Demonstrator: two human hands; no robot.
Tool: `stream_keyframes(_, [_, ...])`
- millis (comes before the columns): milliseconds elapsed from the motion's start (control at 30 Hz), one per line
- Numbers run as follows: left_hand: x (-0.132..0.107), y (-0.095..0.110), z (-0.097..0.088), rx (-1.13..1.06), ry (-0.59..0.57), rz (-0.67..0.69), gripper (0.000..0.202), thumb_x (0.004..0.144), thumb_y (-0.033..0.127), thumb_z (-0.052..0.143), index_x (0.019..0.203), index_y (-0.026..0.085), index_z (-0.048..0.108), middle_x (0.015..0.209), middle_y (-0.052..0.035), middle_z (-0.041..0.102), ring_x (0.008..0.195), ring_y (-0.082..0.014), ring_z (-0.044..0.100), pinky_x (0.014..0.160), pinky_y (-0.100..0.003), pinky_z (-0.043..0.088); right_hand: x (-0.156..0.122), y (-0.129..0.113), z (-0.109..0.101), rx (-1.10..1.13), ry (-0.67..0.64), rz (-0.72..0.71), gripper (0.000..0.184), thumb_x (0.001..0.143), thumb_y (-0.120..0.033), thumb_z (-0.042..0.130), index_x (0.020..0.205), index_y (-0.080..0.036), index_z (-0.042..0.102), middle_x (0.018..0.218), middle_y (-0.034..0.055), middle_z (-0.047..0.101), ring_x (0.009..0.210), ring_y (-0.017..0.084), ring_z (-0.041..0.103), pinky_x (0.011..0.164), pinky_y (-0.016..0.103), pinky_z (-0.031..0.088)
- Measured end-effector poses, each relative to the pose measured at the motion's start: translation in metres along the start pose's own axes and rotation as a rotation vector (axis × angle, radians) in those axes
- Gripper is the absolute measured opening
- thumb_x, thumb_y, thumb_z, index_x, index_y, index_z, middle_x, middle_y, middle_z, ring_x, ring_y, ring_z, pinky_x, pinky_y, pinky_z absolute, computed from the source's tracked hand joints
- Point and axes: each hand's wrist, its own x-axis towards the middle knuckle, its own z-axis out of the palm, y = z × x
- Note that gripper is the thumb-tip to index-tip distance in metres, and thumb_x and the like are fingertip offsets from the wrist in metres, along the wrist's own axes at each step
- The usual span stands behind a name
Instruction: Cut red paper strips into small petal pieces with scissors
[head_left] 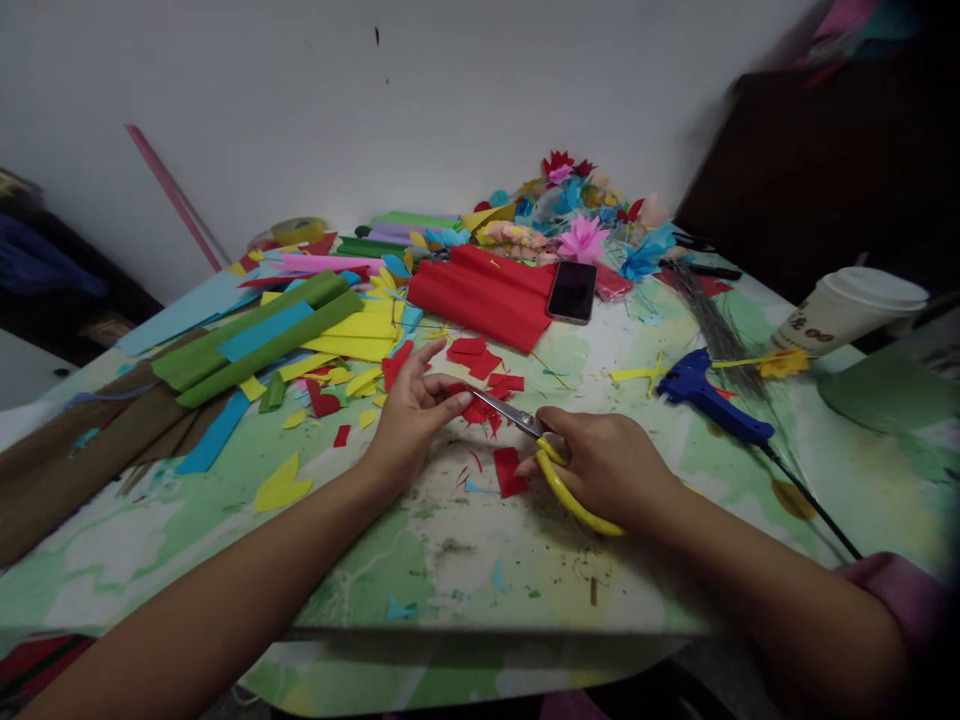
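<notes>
My right hand [611,460] is closed around the yellow handles of a pair of scissors [517,415], whose blades point left. The blade tips reach the fingers of my left hand [412,410]. Thumb and index finger there pinch a small piece of red paper [459,389], mostly hidden by the fingers and blades. Beneath the scissors lie red scraps [480,408], and a red paper rectangle [510,472] rests just below the blades. Yellow paper pieces [363,382] and other red cuttings are scattered left of my left hand.
Folded red crepe paper [480,295] lies ahead, with a phone [572,292] at its right end. Green rolls [262,335] and brown paper [82,465] are at left. Paper flowers [584,240] pile up behind. A blue glue gun [712,400], thin wires [712,320] and a lidded cup [847,312] stand right.
</notes>
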Motion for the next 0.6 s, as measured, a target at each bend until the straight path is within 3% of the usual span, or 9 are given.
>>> stream_keyframes(600, [0.0006, 0.0033, -0.0009, 0.02, 0.023, 0.004, 0.071, 0.066, 0.011, 0.073, 0.13, 0.019, 0.043, 0.07, 0.005, 0.063, 0.064, -0.0078, 0.06, 0.064, -0.019, 0.048, -0.0006, 0.0013, 0.001, -0.025, 0.006, -0.005, 0.034, 0.086, -0.053, 0.046, 0.092, -0.021, 0.059, 0.074, 0.0031, 0.07, 0.063, 0.018, 0.062, 0.053, 0.027, 0.02])
